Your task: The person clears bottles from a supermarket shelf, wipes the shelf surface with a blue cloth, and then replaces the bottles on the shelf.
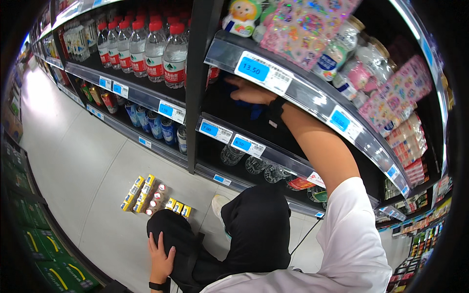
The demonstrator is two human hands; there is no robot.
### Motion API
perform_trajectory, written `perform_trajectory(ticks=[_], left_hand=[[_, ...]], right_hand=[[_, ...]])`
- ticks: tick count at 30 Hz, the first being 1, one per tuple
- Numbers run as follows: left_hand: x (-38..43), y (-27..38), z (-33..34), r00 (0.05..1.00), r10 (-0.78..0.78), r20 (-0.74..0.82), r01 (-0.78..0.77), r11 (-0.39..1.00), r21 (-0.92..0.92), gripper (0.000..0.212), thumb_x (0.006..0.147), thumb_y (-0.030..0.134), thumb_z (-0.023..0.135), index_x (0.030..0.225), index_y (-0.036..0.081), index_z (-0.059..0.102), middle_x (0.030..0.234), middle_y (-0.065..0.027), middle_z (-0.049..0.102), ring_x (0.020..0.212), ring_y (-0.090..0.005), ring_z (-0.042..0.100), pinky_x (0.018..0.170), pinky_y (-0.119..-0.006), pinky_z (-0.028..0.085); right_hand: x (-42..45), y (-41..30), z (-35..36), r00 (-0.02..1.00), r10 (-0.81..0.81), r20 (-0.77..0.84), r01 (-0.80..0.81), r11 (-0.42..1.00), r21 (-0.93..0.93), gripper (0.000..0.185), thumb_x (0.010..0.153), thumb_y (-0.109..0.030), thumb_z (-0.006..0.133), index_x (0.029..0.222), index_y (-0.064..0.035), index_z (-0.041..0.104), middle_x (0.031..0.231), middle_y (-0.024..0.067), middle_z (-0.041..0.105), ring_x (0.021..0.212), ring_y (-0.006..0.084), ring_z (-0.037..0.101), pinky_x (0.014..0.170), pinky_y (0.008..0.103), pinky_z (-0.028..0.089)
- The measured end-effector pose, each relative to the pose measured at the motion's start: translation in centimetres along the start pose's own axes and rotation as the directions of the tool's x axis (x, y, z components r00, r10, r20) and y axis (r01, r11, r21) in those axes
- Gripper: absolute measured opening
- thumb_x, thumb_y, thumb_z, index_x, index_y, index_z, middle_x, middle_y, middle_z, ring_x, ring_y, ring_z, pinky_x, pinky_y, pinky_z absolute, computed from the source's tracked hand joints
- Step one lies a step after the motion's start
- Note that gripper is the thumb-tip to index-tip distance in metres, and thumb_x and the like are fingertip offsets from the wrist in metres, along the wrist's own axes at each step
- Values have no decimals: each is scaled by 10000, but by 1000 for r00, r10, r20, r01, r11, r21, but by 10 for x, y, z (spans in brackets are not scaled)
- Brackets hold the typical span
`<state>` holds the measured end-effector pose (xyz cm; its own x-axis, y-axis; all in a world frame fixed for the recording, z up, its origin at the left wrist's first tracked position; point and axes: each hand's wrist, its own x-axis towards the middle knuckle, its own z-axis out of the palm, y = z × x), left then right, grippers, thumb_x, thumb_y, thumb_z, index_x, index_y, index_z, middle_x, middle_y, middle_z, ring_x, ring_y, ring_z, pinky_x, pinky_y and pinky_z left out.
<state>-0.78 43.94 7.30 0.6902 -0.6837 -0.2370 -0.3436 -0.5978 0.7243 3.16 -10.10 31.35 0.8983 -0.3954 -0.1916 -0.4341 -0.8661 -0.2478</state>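
Note:
My right hand reaches deep into the middle shelf of the rack, under the upper shelf. It presses on a dark blue cloth, which shows below and beside the fingers; shadow hides part of both. My left hand rests with spread fingers on my black-clad left knee and holds nothing. On the floor before that knee stand yellow cartons in rows, small bottles with pale caps, and a few more yellow cartons.
Price tags line the upper shelf edge just above my right forearm. Red-capped water bottles and blue cans fill the neighbouring bay. Glass containers stand below. Green cartons border the aisle at left.

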Motion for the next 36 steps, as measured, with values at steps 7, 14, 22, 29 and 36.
perform_trajectory(ticks=[7,14,22,29,36], left_hand=[[-3,-7,5,1000,13,-22,-13,1000,0,664,922,299,624,1496,97,358,1554,-324,170,1391,-531,218,1153,-556,213],[-3,-15,10,999,27,-28,-27,1000,11,666,931,334,614,1503,114,352,1551,-321,182,1397,-515,224,1158,-546,214],[-2,-16,4,999,39,5,-39,999,34,658,951,357,582,1511,113,336,1556,-318,170,1416,-486,215,1165,-530,201],[0,-29,6,997,70,43,-72,996,42,648,973,326,551,1521,87,303,1570,-305,138,1439,-462,184,1176,-507,175],[-1,-27,5,994,77,73,-81,995,51,625,1001,326,497,1533,83,278,1579,-286,134,1449,-445,183,1181,-491,159]], right_hand=[[-36,-21,27,967,-253,-15,241,897,371,733,714,-159,550,1435,-45,478,1503,198,420,1366,306,422,1119,359,342],[-48,-43,26,937,-342,67,317,917,242,767,706,-99,498,1471,-85,433,1522,169,403,1418,324,339,1167,388,287],[-106,-15,28,941,-339,-12,321,880,349,785,710,-51,458,1490,-80,380,1432,186,490,1371,348,377,1157,414,296],[-260,62,37,978,-113,-177,153,961,229,553,754,-53,482,1298,-76,574,1254,159,597,1207,335,498,1095,415,365],[-448,187,61,839,409,-359,-255,878,404,475,677,41,493,1106,-46,676,1098,126,680,1116,288,568,1012,366,433]])
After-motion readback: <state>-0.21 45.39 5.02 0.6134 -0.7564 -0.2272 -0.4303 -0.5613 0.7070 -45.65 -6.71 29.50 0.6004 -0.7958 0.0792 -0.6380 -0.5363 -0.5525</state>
